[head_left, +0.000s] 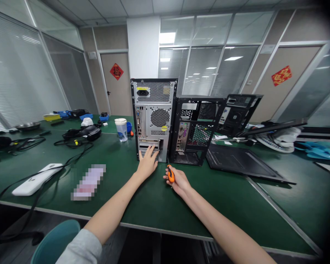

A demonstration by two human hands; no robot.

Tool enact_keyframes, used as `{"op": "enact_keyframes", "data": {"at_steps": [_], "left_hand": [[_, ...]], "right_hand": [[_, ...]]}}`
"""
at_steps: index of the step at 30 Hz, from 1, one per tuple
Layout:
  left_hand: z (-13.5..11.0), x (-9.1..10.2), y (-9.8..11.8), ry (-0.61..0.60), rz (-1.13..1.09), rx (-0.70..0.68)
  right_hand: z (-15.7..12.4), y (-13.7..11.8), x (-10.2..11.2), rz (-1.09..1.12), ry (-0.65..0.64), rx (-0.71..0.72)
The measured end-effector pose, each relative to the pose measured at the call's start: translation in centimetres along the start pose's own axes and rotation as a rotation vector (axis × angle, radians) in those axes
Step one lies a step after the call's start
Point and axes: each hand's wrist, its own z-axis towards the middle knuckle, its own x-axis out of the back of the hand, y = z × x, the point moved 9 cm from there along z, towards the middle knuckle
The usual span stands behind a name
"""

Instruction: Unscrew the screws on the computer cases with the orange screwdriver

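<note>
A silver computer tower (153, 117) stands upright on the green table (154, 201) with its rear panel facing me. My left hand (147, 161) rests flat against the expansion slot area at the bottom of that panel, fingers stretched out. My right hand (177, 180) is closed around an orange-handled screwdriver (170, 173), held just above the table a little right of the tower's lower corner, its tip pointing up toward the case.
A black open-frame case (195, 130) stands right of the tower, another black case (238, 113) behind it, and a black side panel (242, 163) lies flat. A plastic cup (121, 129), cables, a white device (37, 179) and a teal chair (55, 242) are on my left.
</note>
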Motion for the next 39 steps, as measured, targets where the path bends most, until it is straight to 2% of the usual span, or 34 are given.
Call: {"op": "enact_keyframes", "data": {"at_steps": [21,39], "left_hand": [[0.0,-0.23,-0.04,-0.01,0.015,0.007],[0.01,-0.1,0.01,0.008,0.014,0.0]], "right_hand": [[0.39,0.3,-0.57,0.117,-0.077,0.001],[0.2,0.47,-0.97,0.162,-0.128,-0.063]]}}
